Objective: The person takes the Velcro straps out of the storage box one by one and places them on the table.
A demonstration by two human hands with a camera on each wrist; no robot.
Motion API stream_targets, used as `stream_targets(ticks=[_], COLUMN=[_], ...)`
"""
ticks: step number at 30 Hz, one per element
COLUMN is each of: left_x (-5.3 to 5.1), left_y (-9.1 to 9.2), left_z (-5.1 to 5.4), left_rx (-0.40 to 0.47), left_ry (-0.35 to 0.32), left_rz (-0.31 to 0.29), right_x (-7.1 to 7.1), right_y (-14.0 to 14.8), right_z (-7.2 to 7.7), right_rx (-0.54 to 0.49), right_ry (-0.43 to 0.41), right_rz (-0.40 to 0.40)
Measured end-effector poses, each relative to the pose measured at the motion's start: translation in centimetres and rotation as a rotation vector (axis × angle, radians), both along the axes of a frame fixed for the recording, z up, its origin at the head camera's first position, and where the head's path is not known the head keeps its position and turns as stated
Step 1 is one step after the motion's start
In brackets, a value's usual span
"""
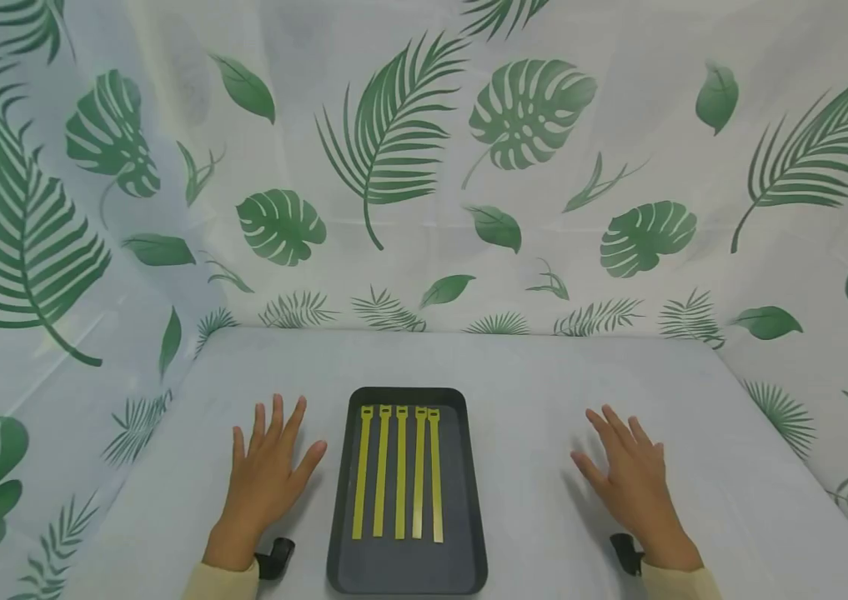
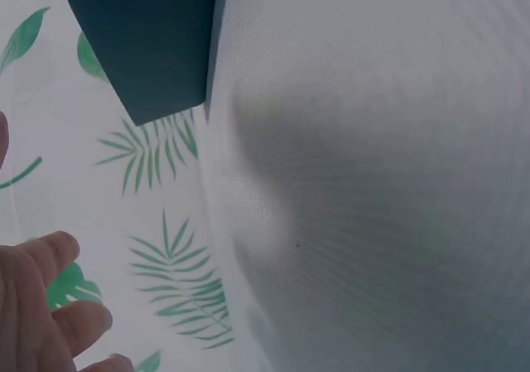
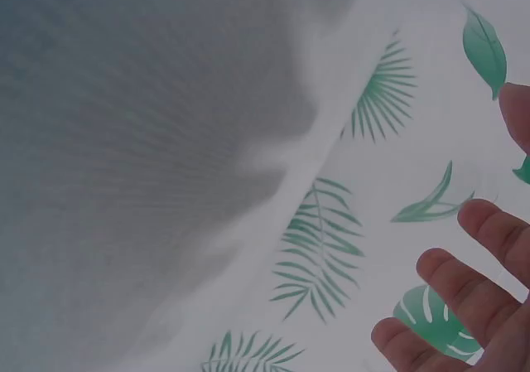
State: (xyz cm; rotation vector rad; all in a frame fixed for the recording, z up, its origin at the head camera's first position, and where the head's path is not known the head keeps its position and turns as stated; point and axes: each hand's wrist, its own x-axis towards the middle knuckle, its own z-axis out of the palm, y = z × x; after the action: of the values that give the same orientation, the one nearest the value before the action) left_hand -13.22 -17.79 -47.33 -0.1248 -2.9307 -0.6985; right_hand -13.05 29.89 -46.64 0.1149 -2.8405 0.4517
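A dark grey tray [image 1: 386, 571] lies on the white table, with several yellow-green straps [image 1: 401, 475] side by side in it, their slotted heads at the far end. Left of the tray is my left hand [image 1: 262, 483], fingers spread, holding nothing. My right hand [image 1: 634, 483] is farther off on the tray's right side, its fingers also spread and nothing in them. In the left wrist view, the fingers [image 2: 79, 326] show at lower left and the tray's dark side [image 2: 157, 49] at the top. The right wrist view has the right fingers [image 3: 472, 293] at lower right.
White cloth with green leaf prints [image 1: 529, 117] stands behind the table [image 1: 529, 392] and along its left and right sides. Each wrist wears a small black device, one on the left wrist [image 1: 276, 558] and one on the right [image 1: 626, 553].
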Motion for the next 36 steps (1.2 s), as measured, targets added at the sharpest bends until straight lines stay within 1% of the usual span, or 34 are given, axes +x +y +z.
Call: stream_targets(ticks=[5,7,10,12,14,17,20,27,31,36], left_x=[-0.2,-0.3,-0.5,-0.7,-0.9,-1.0,-1.2,-1.7,-1.9,-2.0], left_y=[0.1,0.2,0.3,0.3,0.3,0.2,0.1,0.1,0.1,0.2], left_z=[-0.3,-0.4,-0.6,-0.8,-1.1,-1.4,-1.6,-2.3,-2.9,-3.9], left_rx=[0.035,0.077,0.19,0.295,0.39,0.504,0.591,0.814,0.913,0.978], left_ry=[0.016,0.019,0.003,-0.024,-0.055,-0.091,-0.126,-0.226,-0.263,-0.304], left_rz=[-0.021,-0.037,-0.068,-0.094,-0.112,-0.135,-0.163,-0.255,-0.322,-0.375], right_x=[-0.4,-0.7,-1.2,-1.5,-1.9,-2.2,-2.4,-3.0,-3.3,-3.8], right_y=[-0.2,-0.3,-0.7,-1.1,-1.6,-2.2,-2.8,-4.3,-5.0,-5.5], right_z=[0.0,0.0,0.2,0.6,1.1,1.9,2.5,3.1,3.2,3.3], right_rx=[-0.038,-0.062,-0.098,-0.116,-0.126,-0.137,-0.142,-0.147,-0.153,-0.162], right_ry=[0.075,0.109,0.168,0.199,0.21,0.174,0.12,0.041,0.023,0.042], right_rz=[0.081,0.115,0.168,0.203,0.228,0.241,0.245,0.289,0.315,0.372])
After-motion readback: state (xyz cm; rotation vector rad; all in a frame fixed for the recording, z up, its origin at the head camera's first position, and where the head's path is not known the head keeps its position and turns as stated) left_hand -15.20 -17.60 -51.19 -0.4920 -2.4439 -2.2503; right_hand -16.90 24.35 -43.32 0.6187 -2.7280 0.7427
